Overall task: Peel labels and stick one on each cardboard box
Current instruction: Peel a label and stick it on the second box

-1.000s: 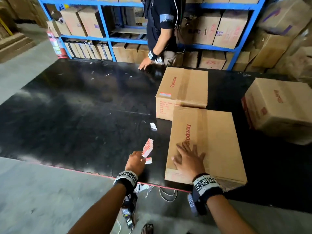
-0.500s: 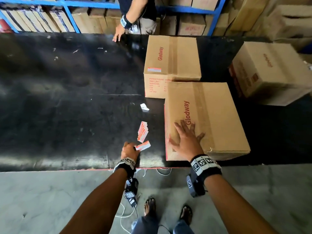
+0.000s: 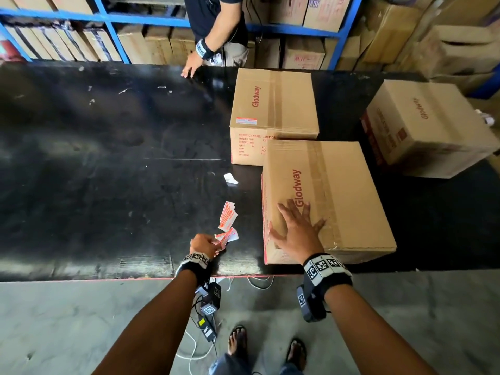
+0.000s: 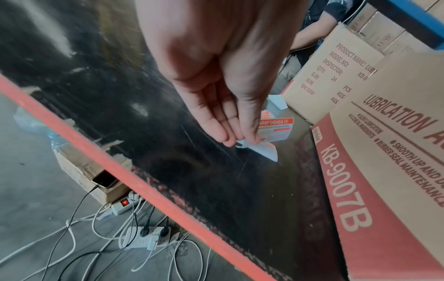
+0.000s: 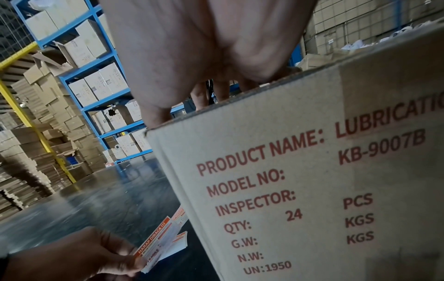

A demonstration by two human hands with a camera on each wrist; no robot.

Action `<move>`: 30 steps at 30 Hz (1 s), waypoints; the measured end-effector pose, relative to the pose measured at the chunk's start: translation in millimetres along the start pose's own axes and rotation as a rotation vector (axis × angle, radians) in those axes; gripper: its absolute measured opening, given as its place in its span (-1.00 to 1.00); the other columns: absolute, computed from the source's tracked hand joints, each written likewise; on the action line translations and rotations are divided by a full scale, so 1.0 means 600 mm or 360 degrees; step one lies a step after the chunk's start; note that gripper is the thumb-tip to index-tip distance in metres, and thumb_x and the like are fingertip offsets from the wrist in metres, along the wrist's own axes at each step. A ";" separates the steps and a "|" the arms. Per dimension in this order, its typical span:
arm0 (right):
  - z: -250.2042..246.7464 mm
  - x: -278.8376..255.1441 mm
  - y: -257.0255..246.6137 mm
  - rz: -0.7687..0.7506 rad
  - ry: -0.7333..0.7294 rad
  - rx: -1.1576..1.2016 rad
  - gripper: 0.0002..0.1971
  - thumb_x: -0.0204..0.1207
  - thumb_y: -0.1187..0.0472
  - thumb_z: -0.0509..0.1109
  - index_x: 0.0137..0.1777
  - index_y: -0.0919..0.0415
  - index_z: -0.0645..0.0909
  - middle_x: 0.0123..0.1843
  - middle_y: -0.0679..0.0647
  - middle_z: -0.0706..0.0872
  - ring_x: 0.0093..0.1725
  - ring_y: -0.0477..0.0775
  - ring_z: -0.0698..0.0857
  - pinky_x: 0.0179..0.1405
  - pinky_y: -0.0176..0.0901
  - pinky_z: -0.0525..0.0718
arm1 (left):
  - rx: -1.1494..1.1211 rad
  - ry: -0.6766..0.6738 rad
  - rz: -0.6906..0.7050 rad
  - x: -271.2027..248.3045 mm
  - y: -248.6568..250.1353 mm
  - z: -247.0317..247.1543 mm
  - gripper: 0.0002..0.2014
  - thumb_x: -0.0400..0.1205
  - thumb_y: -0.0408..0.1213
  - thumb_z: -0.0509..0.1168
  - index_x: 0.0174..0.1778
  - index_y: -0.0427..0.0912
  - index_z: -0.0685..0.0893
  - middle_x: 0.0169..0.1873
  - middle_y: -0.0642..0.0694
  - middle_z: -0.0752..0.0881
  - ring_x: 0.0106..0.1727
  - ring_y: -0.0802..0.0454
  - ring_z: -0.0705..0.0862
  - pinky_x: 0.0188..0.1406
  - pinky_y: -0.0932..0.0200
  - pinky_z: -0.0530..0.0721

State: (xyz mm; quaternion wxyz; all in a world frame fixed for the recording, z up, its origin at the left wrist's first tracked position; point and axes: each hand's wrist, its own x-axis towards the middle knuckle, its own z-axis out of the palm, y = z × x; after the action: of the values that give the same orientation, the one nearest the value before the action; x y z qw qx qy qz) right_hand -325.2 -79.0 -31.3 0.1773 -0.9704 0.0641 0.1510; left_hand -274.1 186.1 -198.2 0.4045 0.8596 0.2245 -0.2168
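A Glodway cardboard box [image 3: 343,201] stands at the near edge of the black table [image 3: 108,171]. My right hand [image 3: 297,226] lies flat on its top near the front left corner, fingers spread. My left hand [image 3: 205,246] pinches a small bunch of orange-and-white labels [image 3: 227,236] just left of the box; the labels [image 5: 161,245] read "HARAP DIBACA". More labels [image 3: 227,215] lie loose on the table beyond. A second box [image 3: 273,104] behind carries a label [image 3: 246,121] at its near left corner. A third box [image 3: 430,125] stands at the right.
Another person [image 3: 216,25] stands across the table with a hand [image 3: 190,67] on its far edge. A crumpled white scrap [image 3: 230,179] lies left of the boxes. Blue shelving [image 3: 297,28] full of cartons runs behind. Power strips and cables [image 4: 144,235] lie on the floor under the table edge.
The head view has tilted down and come closer. My left hand has drawn the labels slightly toward the table's near edge. My right hand stays flat on the near box.
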 end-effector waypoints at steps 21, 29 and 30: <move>-0.020 -0.005 0.001 -0.0094 -0.0030 0.0132 -0.25 0.66 -0.28 0.34 0.77 -0.07 0.20 0.89 0.00 -0.03 0.84 0.40 -0.10 0.60 0.83 -0.11 | -0.0814 -0.0318 0.0272 -0.144 0.117 -0.066 -0.85 0.59 -0.49 0.45 -0.05 -0.56 0.78 -0.34 -0.32 0.82 -0.46 0.07 0.77 -0.37 0.29 0.77; -0.038 -0.009 -0.007 -0.0721 0.0209 0.0525 -0.58 0.49 -0.03 0.66 0.24 0.08 0.64 0.74 0.04 0.43 0.76 0.01 0.35 0.71 0.09 0.44 | -0.1015 -0.0451 0.0501 -0.237 0.207 -0.069 -0.86 0.54 -0.46 0.51 -0.07 -0.48 0.82 -0.26 -0.35 0.83 -0.33 -0.01 0.78 -0.20 0.21 0.79; -0.041 -0.012 -0.009 -0.0752 0.0216 0.0547 -0.63 0.47 0.01 0.68 0.17 0.08 0.66 0.71 0.04 0.47 0.73 0.00 0.39 0.69 0.01 0.44 | -0.1032 -0.0457 0.0505 -0.241 0.210 -0.067 -0.87 0.53 -0.45 0.52 -0.08 -0.46 0.83 -0.26 -0.35 0.83 -0.34 -0.02 0.77 -0.22 0.21 0.78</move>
State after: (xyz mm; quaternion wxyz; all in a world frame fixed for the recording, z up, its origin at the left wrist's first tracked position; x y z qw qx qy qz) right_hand -324.2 -82.7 -5.3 0.3644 -0.9221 -0.1271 0.0273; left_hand -312.1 115.3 -19.5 0.7112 0.6721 0.0867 -0.1873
